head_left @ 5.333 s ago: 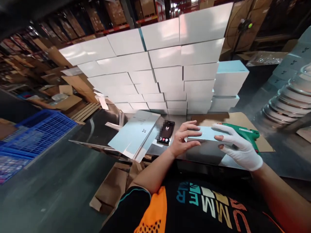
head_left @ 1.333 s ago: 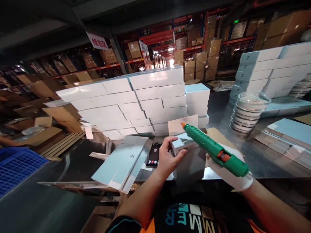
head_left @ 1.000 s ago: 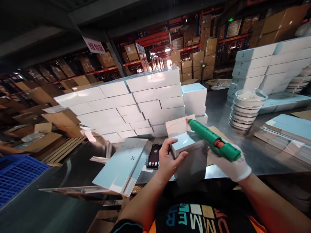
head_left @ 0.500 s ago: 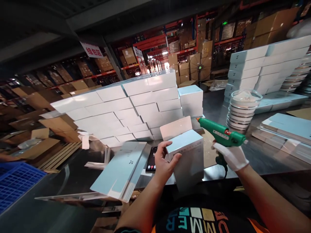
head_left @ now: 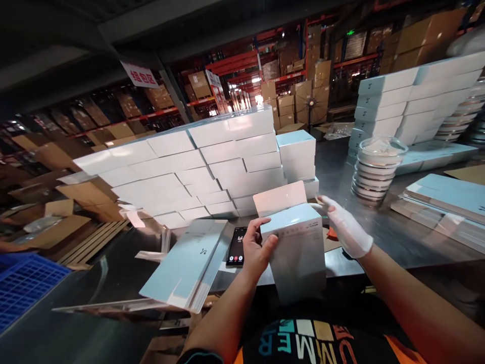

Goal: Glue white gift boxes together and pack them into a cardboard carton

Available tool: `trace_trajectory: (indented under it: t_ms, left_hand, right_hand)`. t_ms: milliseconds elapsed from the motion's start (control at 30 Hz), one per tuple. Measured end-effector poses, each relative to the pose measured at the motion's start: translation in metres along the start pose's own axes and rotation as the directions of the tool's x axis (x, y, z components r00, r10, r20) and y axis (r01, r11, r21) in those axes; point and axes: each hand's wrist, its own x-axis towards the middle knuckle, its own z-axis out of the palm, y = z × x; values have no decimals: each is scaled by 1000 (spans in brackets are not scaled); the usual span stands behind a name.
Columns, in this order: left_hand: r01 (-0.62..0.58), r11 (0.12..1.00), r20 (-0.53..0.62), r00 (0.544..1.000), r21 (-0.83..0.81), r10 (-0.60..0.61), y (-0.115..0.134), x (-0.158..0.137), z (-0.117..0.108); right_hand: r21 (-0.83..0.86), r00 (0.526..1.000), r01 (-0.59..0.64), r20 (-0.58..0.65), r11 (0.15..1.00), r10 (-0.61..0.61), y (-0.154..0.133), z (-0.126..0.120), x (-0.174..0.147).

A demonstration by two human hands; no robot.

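Observation:
My bare left hand (head_left: 258, 247) grips the left side of a white cardboard box (head_left: 299, 258), thumb on its front face. The box stands tilted at the table's front edge, with its flap (head_left: 280, 198) raised at the back. Just right of the box is my right hand (head_left: 346, 227) in a white glove, fingers stretched forward and apart, close to the table. Below its fingers shows a small orange piece (head_left: 332, 233); the green glue gun is hidden from view, behind the box or hand.
A wall of white boxes (head_left: 166, 177) stands behind. At left lie flat box blanks (head_left: 185, 263) and a phone (head_left: 235, 247). Stacked clear round containers (head_left: 377, 172), more flat blanks (head_left: 450, 197) and another box stack (head_left: 386, 106) are on the right; a blue crate (head_left: 30, 288) is far left.
My right hand has lowered and moved left toward the box; the green glue gun it held up has gone from sight. My left hand and the box have shifted slightly right.

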Motion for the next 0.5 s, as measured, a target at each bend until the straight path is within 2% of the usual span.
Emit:
trace_trajectory:
  t_ms: [67, 133, 233, 333, 400, 500]
  left_hand:
    - [-32, 998, 31, 999, 51, 30, -4, -3, 3]
    - [-87, 993, 42, 996, 82, 84, -9, -6, 3]
    - [-168, 983, 3, 986, 71, 168, -17, -7, -1]
    - [-222, 975, 0, 975, 12, 222, -20, -3, -9]
    - [-285, 958, 121, 952, 21, 281, -17, 2, -15]
    - [-422, 905, 352, 856, 50, 379, -10, 8, -22]
  right_hand:
    - [65, 984, -38, 176, 997, 26, -24, 23, -3]
    - [58, 974, -68, 220, 996, 54, -32, 35, -3]
    - [54, 972, -9, 234, 999, -4, -16, 31, -4]
    - [29, 937, 166, 308, 986, -167, 6, 16, -12]
    - [22, 894, 298, 344, 954, -287, 10, 9, -19]
    - [38, 836, 385, 408, 922, -366, 2, 5, -28]
